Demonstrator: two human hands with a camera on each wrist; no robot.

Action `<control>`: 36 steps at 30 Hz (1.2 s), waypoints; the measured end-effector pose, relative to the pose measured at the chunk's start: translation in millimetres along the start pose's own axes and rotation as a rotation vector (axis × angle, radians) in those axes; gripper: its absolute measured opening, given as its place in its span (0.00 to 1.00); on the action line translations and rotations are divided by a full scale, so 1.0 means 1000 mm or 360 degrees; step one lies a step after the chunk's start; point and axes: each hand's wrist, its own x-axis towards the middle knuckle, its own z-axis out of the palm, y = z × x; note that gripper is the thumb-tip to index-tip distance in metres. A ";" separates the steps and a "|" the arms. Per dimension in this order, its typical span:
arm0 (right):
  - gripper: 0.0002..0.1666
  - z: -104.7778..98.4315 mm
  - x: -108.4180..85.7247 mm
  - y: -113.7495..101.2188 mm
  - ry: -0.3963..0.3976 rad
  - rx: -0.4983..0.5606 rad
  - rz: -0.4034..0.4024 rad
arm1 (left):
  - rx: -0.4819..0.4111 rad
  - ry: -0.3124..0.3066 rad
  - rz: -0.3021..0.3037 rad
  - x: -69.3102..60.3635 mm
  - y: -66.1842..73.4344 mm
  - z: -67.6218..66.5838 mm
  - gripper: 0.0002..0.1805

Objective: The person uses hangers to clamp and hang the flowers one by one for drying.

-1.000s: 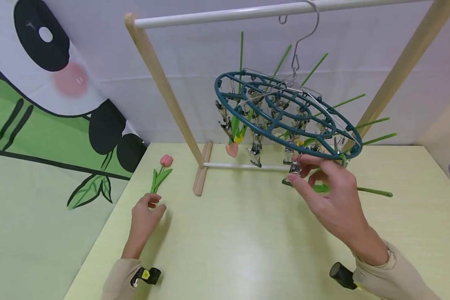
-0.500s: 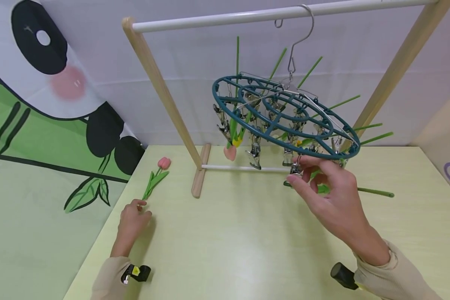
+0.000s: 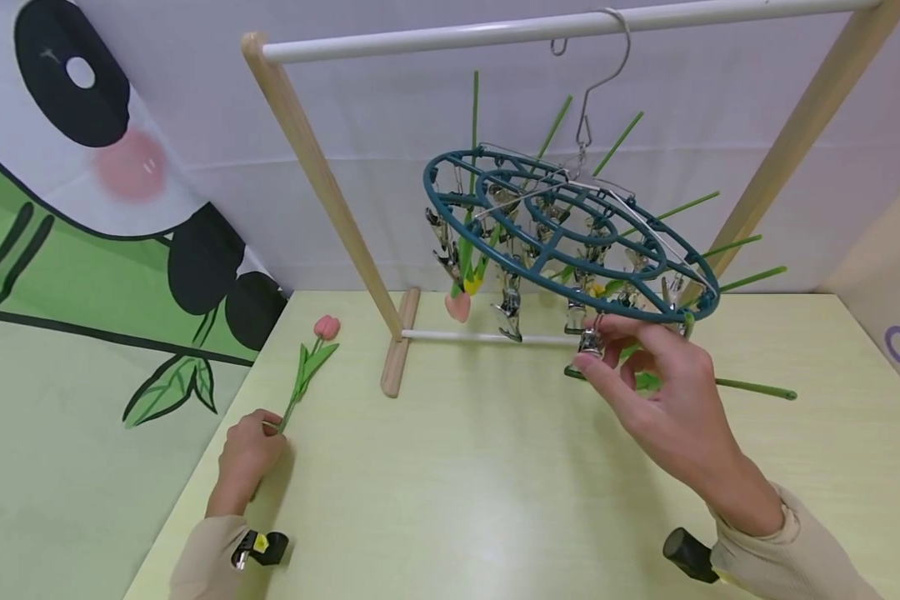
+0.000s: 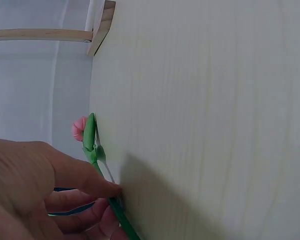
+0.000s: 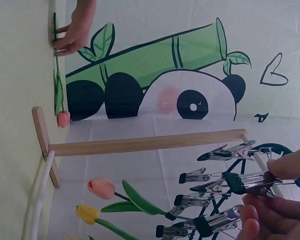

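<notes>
A pink tulip [image 3: 327,327] with green leaves lies at the left of the table, its bloom pointing away. My left hand [image 3: 247,454] pinches its stem [image 4: 120,216] between thumb and fingers, low against the tabletop. At the right, my right hand [image 3: 663,392] grips a metal clip [image 3: 590,340] that hangs from a round blue-green clip hanger [image 3: 540,281]. The same clip shows its dark tip [image 5: 234,183] in the right wrist view. More tulips hang from other clips, among them a pink bloom [image 5: 101,188] and a yellow bloom [image 5: 87,213]. A green stem [image 3: 757,389] sticks out behind my right hand.
The hanger's hook [image 3: 607,75] hangs on the white bar [image 3: 435,35] of a wooden rack [image 3: 322,175]. A wooden foot [image 3: 400,342] and a low white rail [image 3: 487,336] stand on the pale table [image 3: 450,500]. A panda-printed cloth [image 3: 142,167] hangs behind.
My left hand has moved toward me and left along the table, down the tulip's stem, so more stem shows ahead of it. My right hand stays at the clip.
</notes>
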 end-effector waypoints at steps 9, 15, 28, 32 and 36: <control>0.19 0.001 -0.001 0.000 -0.0018 -0.0021 -0.0042 | -0.0005 0.0028 0.0045 -0.004 0.002 -0.003 0.15; 0.18 -0.001 0.000 0.000 -0.0013 -0.0054 -0.0038 | 0.0000 0.0034 0.0056 -0.010 0.006 -0.007 0.14; 0.19 -0.003 -0.001 0.000 -0.0009 -0.0030 -0.0039 | 0.0092 0.0043 0.0212 -0.037 0.018 -0.018 0.11; 0.18 -0.003 0.000 0.000 -0.0007 -0.0030 -0.0048 | 0.0097 0.0017 0.0217 -0.046 0.022 -0.020 0.11; 0.18 -0.003 0.001 0.000 -0.0009 -0.0035 -0.0050 | 0.0102 0.0000 0.0238 -0.055 0.028 -0.022 0.12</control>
